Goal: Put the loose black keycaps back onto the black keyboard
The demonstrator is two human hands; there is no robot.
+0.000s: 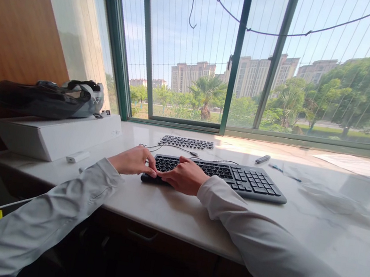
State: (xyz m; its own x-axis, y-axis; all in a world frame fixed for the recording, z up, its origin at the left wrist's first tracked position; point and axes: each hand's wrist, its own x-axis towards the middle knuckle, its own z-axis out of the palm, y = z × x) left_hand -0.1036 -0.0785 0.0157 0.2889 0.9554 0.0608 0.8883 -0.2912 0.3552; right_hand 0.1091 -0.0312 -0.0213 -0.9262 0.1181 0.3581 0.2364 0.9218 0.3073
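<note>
A black full-size keyboard (259, 182) lies on the white marble-look counter, its number pad to the right. My left hand (136, 161) is at the keyboard's left end, with thumb and fingertips pinched together over the lower left corner. My right hand (187, 177) rests across the front keys, fingers mostly curled and pointing left. The fingertips of both hands meet at the lower left keys; anything small between them is too hidden to make out. Behind the keyboard lie rows of dark keys (187, 142), and a thin cable (169, 146) runs between the two.
A white box (60, 133) at the left carries a dark bag (45, 97). A small white object (77, 157) lies before it. Rightward are a dark stick-like item (262, 159), a thin blue-tipped tool (284, 172), clear plastic (338, 201) and paper (359, 165). Windows stand behind.
</note>
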